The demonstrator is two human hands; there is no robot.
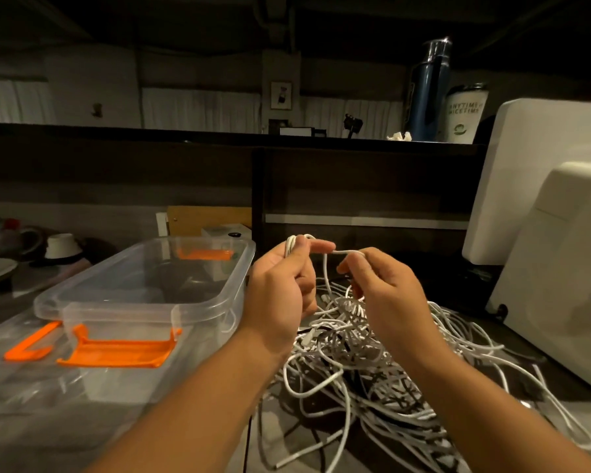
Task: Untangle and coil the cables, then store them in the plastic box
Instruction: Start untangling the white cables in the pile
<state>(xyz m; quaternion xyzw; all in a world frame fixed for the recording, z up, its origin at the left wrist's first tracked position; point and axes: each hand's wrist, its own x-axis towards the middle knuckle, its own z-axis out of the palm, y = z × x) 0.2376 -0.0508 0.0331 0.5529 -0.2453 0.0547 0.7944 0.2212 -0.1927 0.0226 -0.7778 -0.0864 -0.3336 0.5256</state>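
A tangled heap of white cables (pixel 362 370) lies on the dark table in front of me, with some dark strands mixed in. My left hand (pixel 280 295) is raised above the heap and grips a small coil of white cable (pixel 292 242) between thumb and fingers. My right hand (pixel 386 291) pinches the same cable a short way along, so a short span (pixel 343 252) runs between both hands and a strand hangs down into the heap. The clear plastic box (pixel 215 295) with orange latches stands open to the left of my left hand.
A clear lid (pixel 31 387) with an orange clip (pixel 28 346) lies under and in front of the box. White equipment casings (pixel 560 268) stand at the right. A dark shelf unit rises behind the heap. Dishes (pixel 62 247) sit at the far left.
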